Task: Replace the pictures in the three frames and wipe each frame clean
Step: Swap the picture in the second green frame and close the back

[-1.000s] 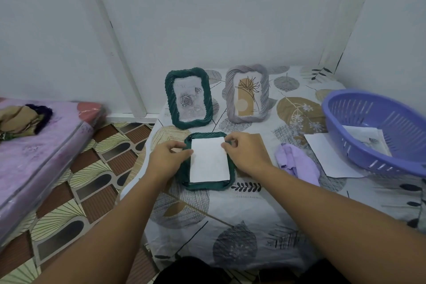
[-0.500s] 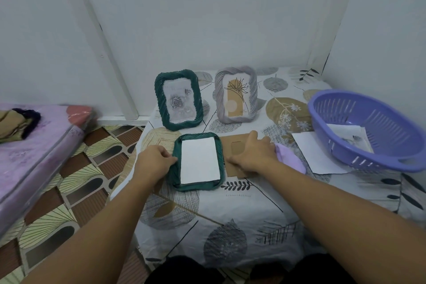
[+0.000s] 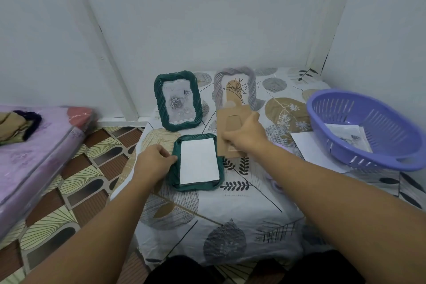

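Observation:
A dark green frame [image 3: 175,168] lies face down on the table with a white picture sheet [image 3: 199,163] in its back opening. My left hand [image 3: 154,161] grips the frame's left edge. My right hand [image 3: 246,134] holds the brown cardboard backing board [image 3: 227,122] lifted and tilted just right of the frame. Behind stand a second green frame [image 3: 159,99] with a rose picture and a grey frame [image 3: 219,85] with a plant picture, partly hidden by the board.
A purple basket [image 3: 327,108] with paper inside sits at the right, a white sheet [image 3: 306,147] beside it. A lilac cloth [image 3: 275,185] peeks out under my right forearm. A pink mattress [image 3: 34,157] lies left over the tiled floor.
My right hand left the white sheet, reached right to the cardboard backing board and raised it off the table. My left hand shifted to the frame's left edge.

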Motion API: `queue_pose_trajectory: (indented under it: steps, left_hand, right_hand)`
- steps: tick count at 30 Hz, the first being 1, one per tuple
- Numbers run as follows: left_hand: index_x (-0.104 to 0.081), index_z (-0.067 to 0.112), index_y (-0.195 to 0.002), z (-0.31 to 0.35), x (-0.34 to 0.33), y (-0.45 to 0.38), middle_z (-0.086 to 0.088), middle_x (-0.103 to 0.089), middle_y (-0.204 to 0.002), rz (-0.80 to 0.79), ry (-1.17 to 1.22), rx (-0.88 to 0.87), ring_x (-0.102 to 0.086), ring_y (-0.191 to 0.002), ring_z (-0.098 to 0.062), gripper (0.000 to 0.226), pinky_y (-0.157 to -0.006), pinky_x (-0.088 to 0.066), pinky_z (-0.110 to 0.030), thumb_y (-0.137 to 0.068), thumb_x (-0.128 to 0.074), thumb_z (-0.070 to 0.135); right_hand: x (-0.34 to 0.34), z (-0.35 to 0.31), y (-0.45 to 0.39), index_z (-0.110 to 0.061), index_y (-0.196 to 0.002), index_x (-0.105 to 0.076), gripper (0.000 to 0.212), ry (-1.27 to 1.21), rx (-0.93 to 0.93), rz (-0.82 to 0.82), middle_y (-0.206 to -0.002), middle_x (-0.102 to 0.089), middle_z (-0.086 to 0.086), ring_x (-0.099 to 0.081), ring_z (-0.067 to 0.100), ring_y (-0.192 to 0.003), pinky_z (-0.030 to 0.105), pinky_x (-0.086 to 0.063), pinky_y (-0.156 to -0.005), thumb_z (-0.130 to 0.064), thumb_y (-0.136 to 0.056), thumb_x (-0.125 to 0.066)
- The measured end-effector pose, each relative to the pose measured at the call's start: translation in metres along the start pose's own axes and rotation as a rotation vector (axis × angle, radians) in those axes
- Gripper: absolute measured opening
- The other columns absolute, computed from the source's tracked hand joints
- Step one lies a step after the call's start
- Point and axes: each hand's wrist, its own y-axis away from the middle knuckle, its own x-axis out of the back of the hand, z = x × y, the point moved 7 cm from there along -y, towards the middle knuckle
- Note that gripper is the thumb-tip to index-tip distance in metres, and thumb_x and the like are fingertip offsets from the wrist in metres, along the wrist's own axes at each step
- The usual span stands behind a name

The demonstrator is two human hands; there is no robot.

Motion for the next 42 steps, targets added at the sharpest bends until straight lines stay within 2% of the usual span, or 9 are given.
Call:
queue_pose_trajectory:
  steps: [4, 8, 14, 17, 25, 32, 34, 38, 42]
  left_hand:
    - [-0.067, 0.024, -0.096, 0.027, 0.011, 0.015, 0.005, -0.069, -0.091, 0.05, 0.257, -0.1, -0.064, -0.08, -0.013, 0.023, -0.061, -0.044, -0.027, -0.094, -0.065, 0.047]
    - [-0.075, 0.016, -0.101, 0.049, 0.012, 0.026, 0.0, -0.073, -0.093, -0.16, 0.553, -0.11, -0.066, -0.092, -0.013, 0.029, -0.079, -0.048, -0.033, -0.097, -0.064, 0.043]
    - [-0.072, 0.007, -0.105, 0.031, 0.008, 0.031, -0.003, -0.071, -0.097, -0.296, 0.555, 0.03, -0.056, -0.084, -0.014, 0.027, -0.072, -0.047, -0.032, -0.088, -0.079, 0.028]
    - [-0.072, 0.01, -0.105, 0.023, -0.002, 0.033, -0.004, -0.071, -0.104, -0.39, 0.52, 0.12, -0.054, -0.089, -0.018, 0.028, -0.093, -0.049, -0.048, -0.088, -0.078, 0.031]
    - [-0.069, 0.011, -0.096, 0.02, 0.008, 0.02, -0.005, -0.071, -0.1, -0.274, 0.653, 0.069, -0.053, -0.081, -0.017, 0.023, -0.07, -0.041, -0.034, -0.089, -0.077, 0.032]
    - [-0.064, 0.013, -0.085, 0.017, 0.005, 0.022, -0.001, -0.068, -0.082, -0.267, 0.672, 0.03, -0.048, -0.068, -0.012, 0.019, -0.069, -0.041, -0.03, -0.09, -0.077, 0.026]
    - [-0.065, 0.009, -0.09, 0.018, 0.003, 0.026, 0.0, -0.067, -0.084, -0.254, 0.625, 0.03, -0.051, -0.075, -0.012, 0.018, -0.082, -0.04, -0.031, -0.092, -0.075, 0.025]
    - [-0.068, 0.005, -0.096, 0.022, -0.006, 0.029, -0.001, -0.068, -0.091, -0.244, 0.506, 0.004, -0.056, -0.082, -0.01, 0.023, -0.062, -0.037, -0.025, -0.093, -0.073, 0.027]
    - [-0.072, 0.013, -0.088, 0.02, -0.009, 0.018, 0.002, -0.07, -0.092, -0.166, 0.277, -0.064, -0.062, -0.086, -0.013, 0.024, -0.07, -0.052, -0.033, -0.089, -0.077, 0.037]
  right_hand:
    - [-0.026, -0.015, 0.017, -0.015, -0.123, -0.033, 0.08, -0.218, 0.001, -0.104, -0.112, -0.061, 0.002, -0.063, 0.022, -0.1, 0.04, -0.058, -0.082, -0.031, -0.071, -0.091]
    - [-0.059, -0.019, 0.029, -0.017, -0.126, -0.038, 0.075, -0.3, 0.031, -0.179, -0.114, -0.063, 0.0, -0.064, 0.019, -0.103, 0.039, -0.058, -0.085, -0.034, -0.073, -0.089]
    - [-0.076, -0.017, 0.028, -0.026, -0.127, -0.049, 0.04, -0.382, -0.012, -0.249, -0.115, -0.067, -0.001, -0.067, 0.024, -0.103, 0.05, -0.059, -0.091, -0.018, -0.089, -0.059]
    - [-0.082, -0.018, 0.031, -0.024, -0.127, -0.056, 0.037, -0.41, -0.013, -0.29, -0.115, -0.068, 0.0, -0.066, 0.024, -0.107, 0.05, -0.055, -0.097, -0.014, -0.092, -0.054]
    - [-0.085, -0.019, 0.033, -0.013, -0.121, -0.063, 0.022, -0.688, -0.025, -0.371, -0.113, -0.073, 0.012, -0.072, 0.03, -0.101, 0.053, -0.059, -0.089, -0.01, -0.1, -0.06]
    - [-0.068, -0.006, 0.028, -0.023, -0.113, -0.062, 0.022, -0.238, 0.122, -0.271, -0.099, -0.069, -0.008, -0.069, 0.016, -0.098, 0.039, -0.056, -0.093, -0.033, -0.095, -0.069]
    - [-0.064, 0.001, 0.027, -0.024, -0.114, -0.064, 0.019, -0.186, 0.108, -0.279, -0.095, -0.07, -0.008, -0.069, 0.014, -0.093, 0.036, -0.056, -0.091, -0.031, -0.097, -0.066]
    - [-0.062, 0.012, 0.025, -0.023, -0.108, -0.068, 0.013, -0.144, 0.091, -0.265, -0.094, -0.073, -0.003, -0.071, 0.018, -0.094, 0.038, -0.057, -0.092, -0.022, -0.095, -0.067]
    - [-0.059, 0.015, 0.025, -0.024, -0.105, -0.069, 0.013, 0.029, 0.137, -0.22, -0.093, -0.071, -0.004, -0.068, 0.018, -0.097, 0.034, -0.054, -0.09, -0.027, -0.093, -0.07]
